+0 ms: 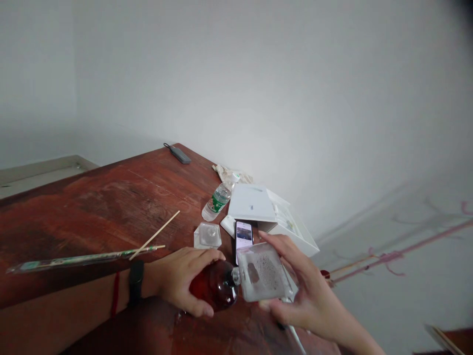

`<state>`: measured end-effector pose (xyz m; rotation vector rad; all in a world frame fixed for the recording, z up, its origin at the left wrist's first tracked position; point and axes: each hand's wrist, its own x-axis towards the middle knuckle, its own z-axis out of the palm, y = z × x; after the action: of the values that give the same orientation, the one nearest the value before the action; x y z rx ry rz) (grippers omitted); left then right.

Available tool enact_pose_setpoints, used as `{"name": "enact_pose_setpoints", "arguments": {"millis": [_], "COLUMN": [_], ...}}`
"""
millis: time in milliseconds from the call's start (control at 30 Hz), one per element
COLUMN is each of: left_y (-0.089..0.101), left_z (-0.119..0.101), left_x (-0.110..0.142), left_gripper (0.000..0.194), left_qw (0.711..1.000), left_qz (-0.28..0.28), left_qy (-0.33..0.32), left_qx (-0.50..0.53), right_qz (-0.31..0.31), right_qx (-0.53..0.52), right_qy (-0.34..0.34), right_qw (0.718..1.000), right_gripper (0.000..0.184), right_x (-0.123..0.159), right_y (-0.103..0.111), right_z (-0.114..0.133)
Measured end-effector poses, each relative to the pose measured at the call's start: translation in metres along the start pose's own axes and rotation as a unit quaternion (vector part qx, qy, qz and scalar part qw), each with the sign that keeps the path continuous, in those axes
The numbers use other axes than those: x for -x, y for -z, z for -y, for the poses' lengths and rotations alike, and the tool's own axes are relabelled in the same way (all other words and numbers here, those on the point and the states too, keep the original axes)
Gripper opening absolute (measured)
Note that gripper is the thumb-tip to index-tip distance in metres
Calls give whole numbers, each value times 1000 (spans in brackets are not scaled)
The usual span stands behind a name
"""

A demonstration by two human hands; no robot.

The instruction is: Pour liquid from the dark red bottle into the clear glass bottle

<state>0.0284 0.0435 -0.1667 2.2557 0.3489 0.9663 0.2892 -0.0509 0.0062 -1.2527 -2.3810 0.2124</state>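
**Clear bottle tipped into the red bottle at the table edge**

At the far left, a long thin packet (79, 260) is seen lying flat on the wooden table (111, 207), with a loose wooden stick (154, 235) resting across its right end. Neither is touched by a hand.

Further right, the left hand (185, 281) is closed around a dark red bottle (214, 288), which is held near the front edge of the table; a black band is worn on that wrist. The right hand (306, 291) is wrapped about a clear flat bottle (264, 278), tilted so that its neck meets the mouth of the red one. Foam or droplets are seen inside the clear bottle; whether liquid is flowing cannot be told.

For the pour to be done well, the two mouths would best be kept touching and in line, the red bottle steadied against the table, and the clear one tilted slowly so that nothing is spilled onto the wood.

Just behind the hands, a small clear lid (209, 235) and a phone (244, 235) are lying. Beyond them, a water bottle (218, 199) lies on its side beside an open white box (258, 207), near the wall.
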Motion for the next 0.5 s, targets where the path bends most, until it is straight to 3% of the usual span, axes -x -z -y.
{"name": "enact_pose_setpoints", "arguments": {"millis": [500], "left_y": [6], "left_z": [-1], "left_x": [-3], "left_gripper": [84], "left_qw": [999], "left_qz": [-5], "left_qy": [-29], "left_qx": [-33], "right_qz": [23], "right_qx": [11], "right_qy": [5], "right_qw": [1000], "right_gripper": [100], "right_x": [-7], "right_y": [3], "right_z": [12]}}
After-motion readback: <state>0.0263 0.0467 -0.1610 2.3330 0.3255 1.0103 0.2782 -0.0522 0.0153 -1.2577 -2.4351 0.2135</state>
